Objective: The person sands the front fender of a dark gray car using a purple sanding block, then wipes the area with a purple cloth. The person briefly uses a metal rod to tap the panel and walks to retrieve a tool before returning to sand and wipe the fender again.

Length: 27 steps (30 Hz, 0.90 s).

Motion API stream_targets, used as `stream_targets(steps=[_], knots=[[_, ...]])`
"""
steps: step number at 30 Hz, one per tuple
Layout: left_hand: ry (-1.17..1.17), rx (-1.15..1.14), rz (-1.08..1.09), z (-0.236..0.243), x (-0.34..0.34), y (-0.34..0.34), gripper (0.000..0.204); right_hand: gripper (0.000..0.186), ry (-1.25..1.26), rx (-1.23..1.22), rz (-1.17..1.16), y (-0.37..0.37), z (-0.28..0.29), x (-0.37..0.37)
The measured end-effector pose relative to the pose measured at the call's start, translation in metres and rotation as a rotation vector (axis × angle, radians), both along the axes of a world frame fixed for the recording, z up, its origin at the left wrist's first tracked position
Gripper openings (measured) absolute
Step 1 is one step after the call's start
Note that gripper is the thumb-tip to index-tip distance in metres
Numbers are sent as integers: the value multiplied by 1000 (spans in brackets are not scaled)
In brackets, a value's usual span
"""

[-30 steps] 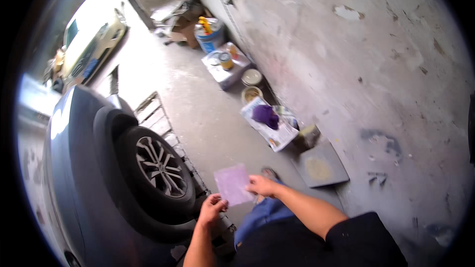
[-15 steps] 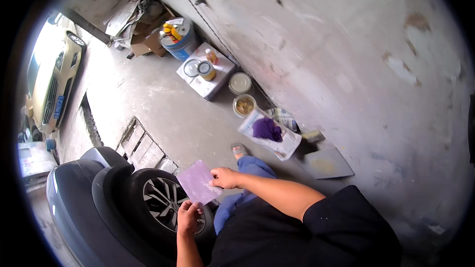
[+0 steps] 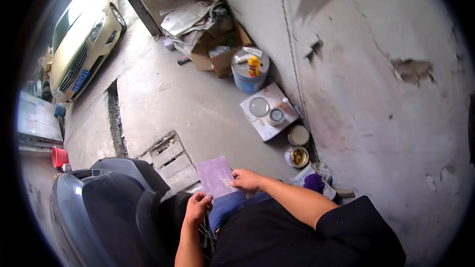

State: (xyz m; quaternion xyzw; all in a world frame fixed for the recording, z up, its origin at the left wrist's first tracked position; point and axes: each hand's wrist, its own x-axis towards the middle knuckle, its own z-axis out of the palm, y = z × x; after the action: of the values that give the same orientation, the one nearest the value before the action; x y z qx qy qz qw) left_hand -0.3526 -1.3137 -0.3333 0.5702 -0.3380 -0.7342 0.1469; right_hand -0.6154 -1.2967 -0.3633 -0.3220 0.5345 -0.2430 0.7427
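A thin, roughly square purple sandpaper sheet [image 3: 214, 174] is held out flat in front of my body, with pale dusty specks near its right side. My right hand [image 3: 247, 180] pinches its right edge between thumb and fingers. At the lower left corner my left hand [image 3: 197, 208] grips it with bent fingertips. Just left of my hands is a dark grey car's bodywork [image 3: 116, 202]; its wheel is mostly hidden behind my left arm and in shadow.
A slatted drain cover [image 3: 170, 158] lies ahead. Along the right wall stand a white box [image 3: 256, 122] with jars, open tins [image 3: 297, 157], a purple cloth [image 3: 313, 182], a blue bucket [image 3: 249, 80] and a carton [image 3: 217, 62] of papers. A beige car [image 3: 81, 49] is far left.
My view has swung leftward and up, so the wall-side things appear farther right and the car's wheel is largely out of sight. Both hands still hold the sheet.
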Motion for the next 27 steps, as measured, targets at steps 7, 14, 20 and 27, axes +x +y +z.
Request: stream_targets(steps=[7,14,20,27], knots=[[33,81,49,27,35,-168,15,19,-93,-50,-54,-156,-3,41],[45,117,102,3,40,-327,15,23,-190,-39,-36,-327,-29,43],[-59,161,209,8,54,-445,17,25,-191,29,41,-474,-33,63],[-38,165,369,26,105,-548,17,20,-37,-64,272,-621,9,111]])
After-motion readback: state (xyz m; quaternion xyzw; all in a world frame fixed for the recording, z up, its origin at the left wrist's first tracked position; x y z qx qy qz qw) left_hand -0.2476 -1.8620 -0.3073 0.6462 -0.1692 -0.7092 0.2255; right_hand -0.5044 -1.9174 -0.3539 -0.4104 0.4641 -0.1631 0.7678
